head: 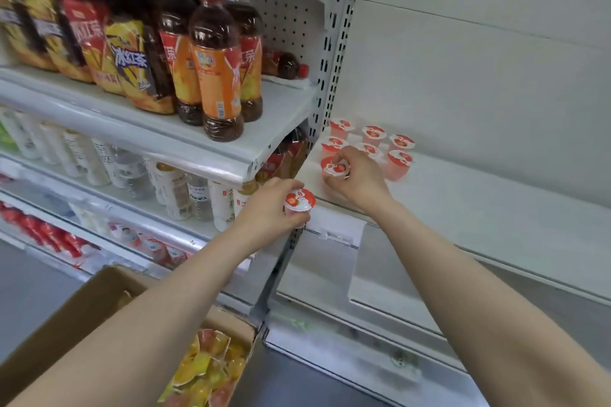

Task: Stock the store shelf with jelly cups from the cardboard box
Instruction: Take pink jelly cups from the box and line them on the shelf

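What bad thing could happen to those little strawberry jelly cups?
1. The right hand pinches a jelly cup close among the standing cups on the white shelf; a bump might topple them.
2. The left hand holds a second cup out past the shelf's front edge; if it slips, it would probably fall.

the shelf is white painted metal, smooth and matt, and the back panel behind the bottles is the same metal punched with holes. the upright is slotted metal in the same paint. each cup is thin pink see-through plastic under a glossy printed film lid. the bottles are clear shiny plastic with slick printed sleeves. the box is plain brown cardboard, dull and a bit rough. a clear glossy plastic strip runs along the shelf edge.
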`<control>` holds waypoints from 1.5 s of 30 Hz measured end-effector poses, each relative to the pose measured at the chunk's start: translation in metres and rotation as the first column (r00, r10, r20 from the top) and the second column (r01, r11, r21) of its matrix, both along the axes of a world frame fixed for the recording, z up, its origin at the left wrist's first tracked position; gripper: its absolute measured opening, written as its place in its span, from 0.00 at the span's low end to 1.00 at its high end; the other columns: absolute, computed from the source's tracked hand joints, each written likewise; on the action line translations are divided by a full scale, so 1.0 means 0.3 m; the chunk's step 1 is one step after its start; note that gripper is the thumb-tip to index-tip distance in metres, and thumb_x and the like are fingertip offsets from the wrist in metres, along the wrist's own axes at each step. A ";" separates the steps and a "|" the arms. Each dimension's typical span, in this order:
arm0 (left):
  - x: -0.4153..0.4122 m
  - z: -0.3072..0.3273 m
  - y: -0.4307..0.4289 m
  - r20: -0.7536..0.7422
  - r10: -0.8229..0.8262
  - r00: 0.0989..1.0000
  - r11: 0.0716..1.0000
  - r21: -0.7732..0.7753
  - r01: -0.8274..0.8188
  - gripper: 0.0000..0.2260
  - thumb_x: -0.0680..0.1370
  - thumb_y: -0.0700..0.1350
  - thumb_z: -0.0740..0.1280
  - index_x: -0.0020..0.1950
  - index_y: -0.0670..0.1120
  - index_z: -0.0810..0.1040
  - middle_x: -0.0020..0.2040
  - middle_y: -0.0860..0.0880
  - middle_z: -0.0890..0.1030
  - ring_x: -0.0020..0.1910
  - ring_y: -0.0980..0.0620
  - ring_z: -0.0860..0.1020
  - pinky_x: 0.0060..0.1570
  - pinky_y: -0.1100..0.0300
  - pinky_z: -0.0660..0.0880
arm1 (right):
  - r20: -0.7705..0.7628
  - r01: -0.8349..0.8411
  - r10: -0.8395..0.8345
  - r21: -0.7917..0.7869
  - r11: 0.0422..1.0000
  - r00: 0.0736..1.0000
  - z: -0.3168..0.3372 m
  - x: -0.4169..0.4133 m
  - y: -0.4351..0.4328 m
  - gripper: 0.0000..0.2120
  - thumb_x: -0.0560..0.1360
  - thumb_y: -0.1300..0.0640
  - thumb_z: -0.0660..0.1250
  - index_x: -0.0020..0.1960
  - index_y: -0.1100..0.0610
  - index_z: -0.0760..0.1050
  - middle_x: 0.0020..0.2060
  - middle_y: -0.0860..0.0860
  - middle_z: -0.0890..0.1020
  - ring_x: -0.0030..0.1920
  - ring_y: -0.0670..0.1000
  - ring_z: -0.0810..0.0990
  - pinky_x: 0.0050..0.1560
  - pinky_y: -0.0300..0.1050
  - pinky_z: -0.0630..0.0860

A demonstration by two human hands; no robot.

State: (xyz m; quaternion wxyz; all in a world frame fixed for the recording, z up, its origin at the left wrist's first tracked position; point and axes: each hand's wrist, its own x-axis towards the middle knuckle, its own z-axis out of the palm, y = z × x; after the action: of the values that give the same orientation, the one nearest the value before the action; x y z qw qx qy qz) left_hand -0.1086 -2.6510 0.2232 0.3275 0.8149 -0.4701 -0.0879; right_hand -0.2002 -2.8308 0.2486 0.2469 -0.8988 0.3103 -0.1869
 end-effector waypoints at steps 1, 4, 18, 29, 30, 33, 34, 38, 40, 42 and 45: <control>0.002 -0.001 -0.006 0.003 0.011 1.000 1.000 -0.001 -0.011 0.27 0.72 0.53 0.73 0.69 0.50 0.71 0.64 0.51 0.74 0.60 0.53 0.74 0.54 0.63 0.68 | 0.002 0.001 -0.001 0.001 1.000 1.000 -0.007 0.015 -0.010 0.11 0.72 0.52 0.72 0.51 0.50 0.72 0.53 0.51 0.80 0.52 0.53 0.76 0.44 0.42 0.65; 0.012 -0.005 -0.023 0.008 0.036 0.999 0.999 -0.008 -0.036 0.27 0.73 0.53 0.72 0.70 0.50 0.71 0.64 0.51 0.74 0.60 0.53 0.74 0.53 0.64 0.66 | 0.000 0.007 -0.007 0.001 1.000 1.000 -0.020 0.048 -0.031 0.11 0.73 0.52 0.71 0.52 0.50 0.72 0.53 0.52 0.79 0.48 0.51 0.74 0.44 0.42 0.64; 0.007 0.006 -0.084 -0.023 0.041 0.999 0.995 -0.089 -0.043 0.28 0.70 0.55 0.74 0.68 0.52 0.71 0.60 0.53 0.77 0.56 0.55 0.76 0.54 0.62 0.73 | -0.069 -0.018 0.009 -0.123 0.992 0.998 0.011 0.007 -0.059 0.23 0.75 0.55 0.68 0.69 0.46 0.69 0.60 0.54 0.77 0.58 0.56 0.78 0.55 0.48 0.75; -0.111 0.114 -0.319 0.022 -0.069 0.997 0.986 -0.151 0.072 0.29 0.66 0.56 0.77 0.64 0.51 0.72 0.59 0.53 0.79 0.56 0.52 0.77 0.52 0.56 0.73 | -0.059 -0.022 0.030 0.129 0.991 0.998 0.169 -0.217 -0.074 0.19 0.69 0.36 0.71 0.51 0.48 0.79 0.45 0.42 0.82 0.48 0.43 0.80 0.50 0.43 0.76; -0.120 0.118 -0.343 0.036 -0.076 0.996 0.986 -0.143 0.080 0.30 0.67 0.57 0.76 0.64 0.50 0.72 0.59 0.53 0.79 0.56 0.52 0.77 0.52 0.56 0.74 | -0.097 -0.012 0.024 0.124 0.992 0.995 0.179 -0.224 -0.076 0.19 0.68 0.37 0.72 0.51 0.50 0.79 0.45 0.44 0.82 0.48 0.44 0.79 0.50 0.44 0.76; -0.140 0.115 -0.400 0.050 -0.107 0.993 0.986 -0.125 0.113 0.33 0.66 0.57 0.77 0.67 0.50 0.72 0.61 0.51 0.77 0.56 0.50 0.77 0.54 0.53 0.75 | -0.179 0.030 -0.016 0.075 0.997 0.984 0.193 -0.234 -0.089 0.21 0.68 0.43 0.73 0.50 0.58 0.79 0.45 0.53 0.83 0.47 0.51 0.79 0.49 0.50 0.77; -0.140 0.108 -0.408 0.056 -0.129 0.990 0.984 -0.114 0.134 0.34 0.66 0.57 0.77 0.69 0.50 0.71 0.62 0.50 0.77 0.57 0.49 0.76 0.55 0.54 0.74 | -0.193 0.043 -0.031 0.058 0.997 0.981 0.191 -0.233 -0.095 0.21 0.68 0.45 0.73 0.50 0.60 0.79 0.45 0.55 0.83 0.47 0.52 0.79 0.47 0.51 0.77; -0.080 0.075 -0.401 0.194 -0.157 0.968 0.981 -0.080 0.175 0.36 0.68 0.58 0.76 0.72 0.50 0.68 0.67 0.49 0.72 0.67 0.48 0.66 0.65 0.54 0.66 | -0.234 0.094 -0.087 0.020 0.995 0.968 0.167 -0.236 -0.137 0.17 0.67 0.46 0.72 0.48 0.58 0.77 0.43 0.53 0.81 0.45 0.54 0.79 0.43 0.50 0.76; -0.027 0.060 -0.378 0.286 -0.112 0.952 0.988 -0.071 0.138 0.32 0.71 0.56 0.74 0.71 0.48 0.69 0.67 0.47 0.71 0.68 0.46 0.65 0.66 0.54 0.64 | -0.243 0.086 -0.081 0.010 0.996 0.967 0.144 -0.235 -0.150 0.16 0.67 0.46 0.73 0.48 0.55 0.76 0.42 0.51 0.80 0.44 0.53 0.78 0.42 0.49 0.75; 0.015 0.044 -0.358 0.347 -0.074 0.935 0.993 -0.058 0.100 0.27 0.73 0.53 0.72 0.69 0.46 0.72 0.66 0.47 0.72 0.66 0.45 0.66 0.65 0.53 0.65 | -0.258 0.060 -0.057 0.003 0.998 0.964 0.116 -0.223 -0.156 0.17 0.67 0.47 0.73 0.50 0.56 0.77 0.44 0.52 0.81 0.45 0.53 0.78 0.44 0.50 0.75; 0.037 0.026 -0.344 0.384 -0.075 0.920 0.993 -0.050 0.102 0.19 0.75 0.46 0.72 0.65 0.45 0.76 0.63 0.46 0.75 0.63 0.43 0.69 0.62 0.53 0.67 | -0.238 0.032 -0.038 -0.028 0.999 0.971 0.078 -0.198 -0.157 0.18 0.69 0.45 0.72 0.54 0.53 0.77 0.47 0.48 0.81 0.48 0.52 0.78 0.43 0.45 0.71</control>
State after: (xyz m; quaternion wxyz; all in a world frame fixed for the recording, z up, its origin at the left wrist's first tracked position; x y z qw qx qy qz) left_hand -0.0976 -2.7542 0.2311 0.2534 0.7825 -0.5640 0.0739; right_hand -0.2597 -2.8780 0.2721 0.1938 -0.9119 0.3513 -0.0857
